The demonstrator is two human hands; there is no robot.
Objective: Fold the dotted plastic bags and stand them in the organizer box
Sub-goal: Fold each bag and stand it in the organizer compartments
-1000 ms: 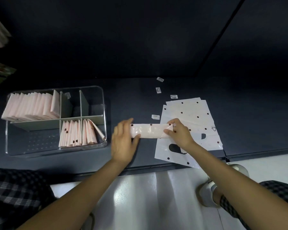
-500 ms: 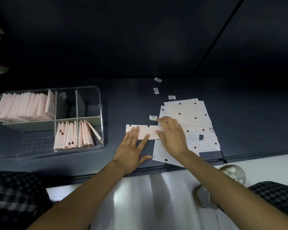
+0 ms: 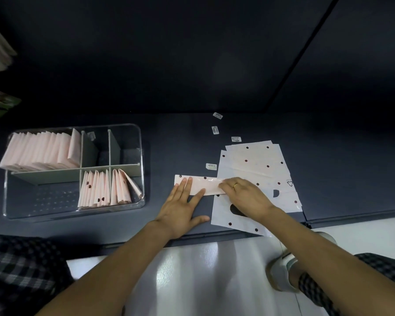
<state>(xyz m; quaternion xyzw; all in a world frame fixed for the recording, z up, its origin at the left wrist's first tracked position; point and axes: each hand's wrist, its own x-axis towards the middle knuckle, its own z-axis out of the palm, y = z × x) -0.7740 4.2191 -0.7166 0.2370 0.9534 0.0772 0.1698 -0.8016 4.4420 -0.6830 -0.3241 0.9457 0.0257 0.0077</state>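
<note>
Both hands flat, fingers straight: left hand (image 3: 183, 207) & right hand (image 3: 244, 197) pressing the pale-pink dotted plastic strip (image 3: 203, 184); thin, slippery, prob springs open; pinch the ends.

triangle mark on bag (image 3: 289, 183), stickers' (image 3: 211, 166) print seemingly illegible

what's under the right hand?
The right hand presses the right end of the folded strip, which overlaps the stack of flat dotted bags. The strip's end and bag handle cutout are partly covered.

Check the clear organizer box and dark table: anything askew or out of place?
Yes. In the clear organizer box, the rightmost folded pink bag leans sideways instead of standing. Four small white barcode stickers lie scattered on the dark table.
</note>
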